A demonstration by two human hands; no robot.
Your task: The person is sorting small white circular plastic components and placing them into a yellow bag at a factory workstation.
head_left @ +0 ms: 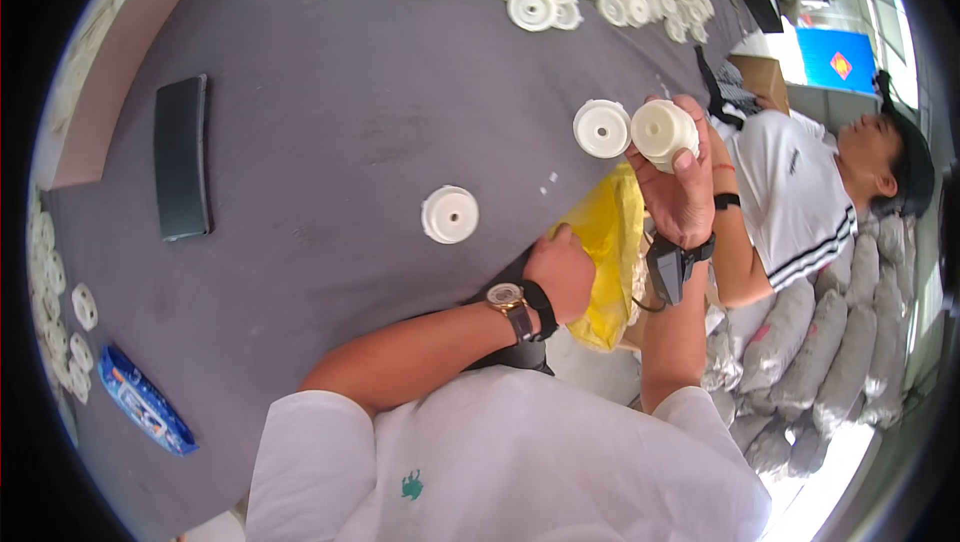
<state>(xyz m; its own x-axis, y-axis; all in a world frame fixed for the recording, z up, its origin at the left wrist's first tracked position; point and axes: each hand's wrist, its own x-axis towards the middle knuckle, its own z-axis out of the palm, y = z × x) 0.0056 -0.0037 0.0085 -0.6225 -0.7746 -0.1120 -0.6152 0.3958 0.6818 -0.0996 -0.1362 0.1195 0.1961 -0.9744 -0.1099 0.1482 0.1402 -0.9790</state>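
My right hand (683,190) is raised near the table's right edge, its fingers wrapped round a short stack of white plastic discs (665,132). Just left of it is a single white disc with a centre hole (602,129); whether it touches my fingers I cannot tell. Lower down, my left hand (562,277) is closed at the rim of a yellow plastic bag (608,272), its fingertips partly hidden. The bag hangs below my right hand, beside the table edge. Another white disc (450,215) lies on the grey cloth, left of my left hand.
Many white discs (532,8) are heaped at the table's far side. A dark flat case (182,157) and a blue packet (147,400) lie on the left, near a pinkish box wall (125,62). At right a person in a white shirt (785,182) is close, with stacked grey sacks (815,342).
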